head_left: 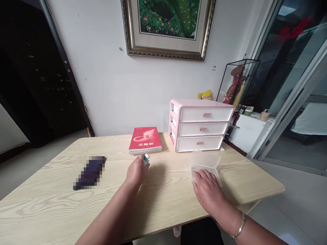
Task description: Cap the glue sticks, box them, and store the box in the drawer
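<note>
The left hand (136, 171) has its grip pinching a small white-and-green object (146, 158), near a red-covered book (146, 139) on a pale wood-grain counter (168, 200). The right hand (208, 190) lies over an open, clear plastic box (214, 169), before a pink-and-white drawer unit (201, 127); whether its grip holds anything is unclear.

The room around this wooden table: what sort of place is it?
Probably a room in a home, though I can't be certain. The large framed picture on the wall, the pink drawer unit on the table and the glass display case suggest it.
</note>
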Motion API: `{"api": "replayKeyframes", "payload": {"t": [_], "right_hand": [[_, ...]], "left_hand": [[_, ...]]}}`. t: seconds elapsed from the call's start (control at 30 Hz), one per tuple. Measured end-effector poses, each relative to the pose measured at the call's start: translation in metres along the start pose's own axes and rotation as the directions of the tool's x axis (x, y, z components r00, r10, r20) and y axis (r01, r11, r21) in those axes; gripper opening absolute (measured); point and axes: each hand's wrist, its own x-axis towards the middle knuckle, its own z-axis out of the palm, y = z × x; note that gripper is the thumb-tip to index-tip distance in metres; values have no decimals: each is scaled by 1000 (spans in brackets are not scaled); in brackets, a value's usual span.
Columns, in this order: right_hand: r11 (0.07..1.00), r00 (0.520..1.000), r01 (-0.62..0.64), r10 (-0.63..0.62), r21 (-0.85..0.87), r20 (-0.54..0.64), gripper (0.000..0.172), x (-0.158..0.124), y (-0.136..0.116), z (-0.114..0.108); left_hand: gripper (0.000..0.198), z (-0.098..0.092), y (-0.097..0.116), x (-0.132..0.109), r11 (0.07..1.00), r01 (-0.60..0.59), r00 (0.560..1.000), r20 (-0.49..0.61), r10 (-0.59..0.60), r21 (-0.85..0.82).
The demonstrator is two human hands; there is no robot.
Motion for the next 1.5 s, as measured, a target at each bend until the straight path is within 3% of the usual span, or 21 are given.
{"api": "replayKeyframes", "payload": {"t": [0.1, 0.27, 0.33, 0.43, 0.57, 0.7, 0.8, 1.07, 1.17, 1.4, 1.5], "right_hand": [[993, 987, 79, -65, 88, -146, 39, 1, -26, -2], [931, 982, 159, -115, 329, -148, 37, 20, -76, 7], [906, 989, 120, -74, 406, -127, 36, 35, -87, 16], [868, 1000, 16, -2, 496, -29, 33, 65, -96, 30], [828, 986, -162, 120, 537, 112, 32, 102, -104, 49], [781, 954, -293, 205, 551, 217, 33, 123, -111, 68], [750, 947, -321, 243, 579, 210, 33, 127, -113, 80], [778, 990, -131, 73, 614, 119, 29, 125, -100, 99], [739, 983, -177, 105, 650, 149, 30, 127, -97, 104], [646, 962, -267, 224, 715, 158, 30, 126, -92, 107], [656, 963, -259, 233, 709, 135, 30, 125, -92, 106]], "left_hand": [[18, 16, -4, 17, 991, -120, 990, 81, 114, 66], [13, 35, -6, 27, 964, -227, 956, 220, 193, 138], [25, 35, -7, 26, 955, -252, 945, 251, 208, 154], [61, 27, -10, 23, 943, -289, 924, 307, 230, 164], [93, 7, -21, 23, 938, -337, 878, 387, 283, 79], [88, -10, -37, 24, 971, -149, 942, 271, 198, -189], [79, -19, -47, 23, 935, 1, 971, 223, 83, -354], [64, -19, -43, 25, 952, -40, 929, 339, 147, -303], [64, -15, -40, 24, 944, -56, 931, 324, 167, -325], [81, -10, -43, 20, 964, -139, 883, 412, 224, -228], [71, -11, -48, 20, 973, -113, 906, 382, 184, -201]]}}
